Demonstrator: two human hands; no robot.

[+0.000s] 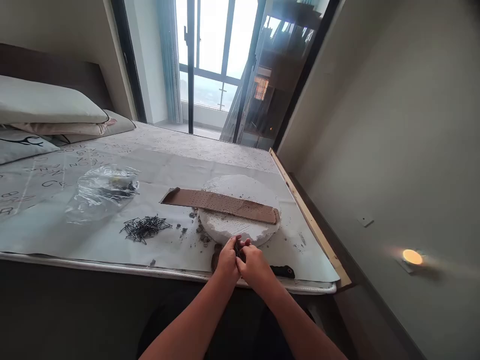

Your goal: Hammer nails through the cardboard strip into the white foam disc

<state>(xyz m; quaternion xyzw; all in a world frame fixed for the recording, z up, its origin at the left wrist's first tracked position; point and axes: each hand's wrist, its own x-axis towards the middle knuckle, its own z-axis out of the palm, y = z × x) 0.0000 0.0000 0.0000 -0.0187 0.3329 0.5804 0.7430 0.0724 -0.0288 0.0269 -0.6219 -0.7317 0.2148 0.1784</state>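
My left hand (227, 257) and my right hand (254, 261) meet at the bed's front edge, fingers closed together. Between them are small dark pieces (239, 247) that look like nails, mostly hidden by the fingers. Just beyond lies a round white foam block (240, 231) with a chipped rim. A long brown strip (221, 202), dotted with small holes, rests across it and overhangs to the left. A heap of dark nails (145, 228) lies farther left. Beside my right wrist, a black tool handle (284, 271) sticks out; the rest is hidden.
A clear plastic bag (107, 187) with dark contents lies on the white sheet (93, 240) covering the bed. Grey crumbs (204, 238) are scattered by the foam. A wooden rail (311, 220) runs along the right side near the wall. Pillows (48, 107) are stacked at back left.
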